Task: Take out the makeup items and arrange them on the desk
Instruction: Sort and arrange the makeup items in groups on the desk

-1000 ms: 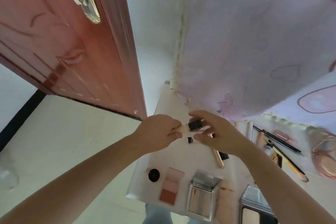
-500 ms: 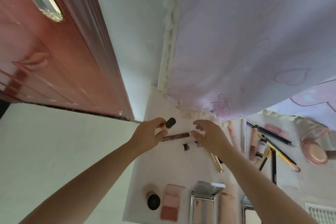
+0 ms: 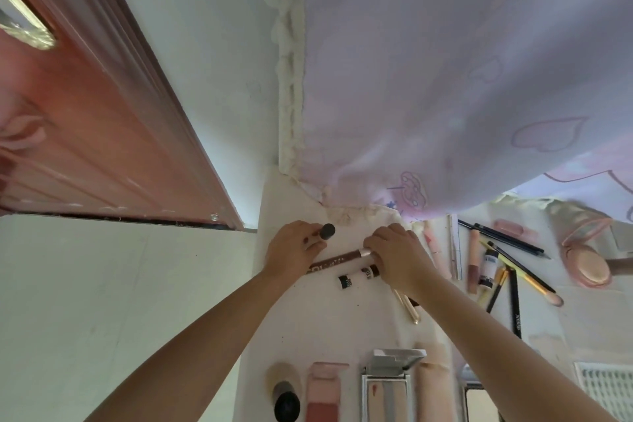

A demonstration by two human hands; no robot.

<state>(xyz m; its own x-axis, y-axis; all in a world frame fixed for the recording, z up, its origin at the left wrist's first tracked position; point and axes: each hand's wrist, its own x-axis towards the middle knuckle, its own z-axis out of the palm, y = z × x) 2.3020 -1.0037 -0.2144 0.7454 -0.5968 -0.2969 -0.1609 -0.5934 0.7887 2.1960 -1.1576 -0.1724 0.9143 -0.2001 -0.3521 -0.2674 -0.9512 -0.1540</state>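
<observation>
The left hand [image 3: 294, 248] pinches a small dark-capped tube [image 3: 326, 232] between curled fingers and thumb, its round cap poking out toward one o'clock of the knuckles; the right hand [image 3: 397, 255] lies with fingers bent down onto the pale end of a brown pencil [image 3: 337, 260], which rests flat on the table [image 3: 308, 325] and spans the gap between the two hands; whether those fingers grip the pencil or only press on it cannot be told. Just at six o'clock of the pencil lies a short black-ended stick [image 3: 358, 277], partly under the right hand; a gold pencil [image 3: 407, 307] runs off toward five o'clock beneath the right wrist.

Judging by this, the step in hand is lining up slim items in the far row; the near row, at six o'clock, already holds a round dark pot [image 3: 287, 405], a pink blush palette [image 3: 323, 394] and an open mirrored compact [image 3: 387, 387]. A loose heap of pencils and brushes [image 3: 507, 271] at three o'clock is not yet sorted, beside a pink pouch [image 3: 587, 260].

The next move probably calls for squaring the pencil; then setting the tube down beside it without rolling.
</observation>
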